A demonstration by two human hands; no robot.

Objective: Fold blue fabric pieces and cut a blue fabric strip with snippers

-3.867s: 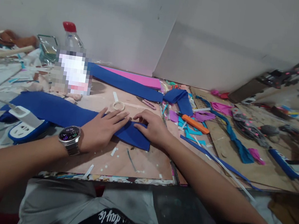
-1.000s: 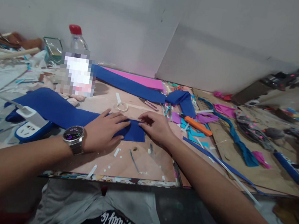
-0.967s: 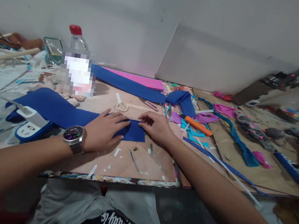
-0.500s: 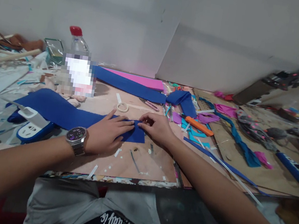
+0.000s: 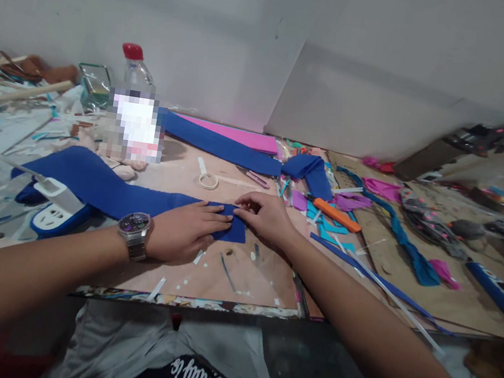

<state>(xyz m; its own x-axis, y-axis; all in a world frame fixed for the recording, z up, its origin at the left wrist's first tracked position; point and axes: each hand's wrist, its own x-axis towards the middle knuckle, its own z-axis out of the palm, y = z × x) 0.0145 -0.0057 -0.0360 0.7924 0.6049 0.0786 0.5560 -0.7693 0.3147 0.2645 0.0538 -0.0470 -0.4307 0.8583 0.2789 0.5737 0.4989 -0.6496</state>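
A long blue strip of fabric-like sheet [image 5: 134, 200] lies across the work surface, its left part curving over the power strip. My left hand [image 5: 185, 231], with a watch on the wrist, rests flat on it near its right end, fingers stretched out. Close to those fingertips, my right hand [image 5: 267, 218] has thumb and forefinger pinched at the strip's upper edge. What lies between the right fingertips is mostly hidden. Just behind the hands sits a roll of narrow pale tape [image 5: 208, 180].
A red-capped bottle [image 5: 138, 68] stands behind a blurred-out bright screen [image 5: 136, 124]. At left is a power strip [image 5: 55, 218] with a plug. An orange cutter [image 5: 334, 214], tweezers [image 5: 254, 177] and coloured scraps lie right of centre. A blue-handled tool [image 5: 495, 288] is far right.
My left hand has slid slightly right along the blue strip, its fingers now closer together and nearer the right hand. The right hand keeps its pinch. The view has shifted slightly.
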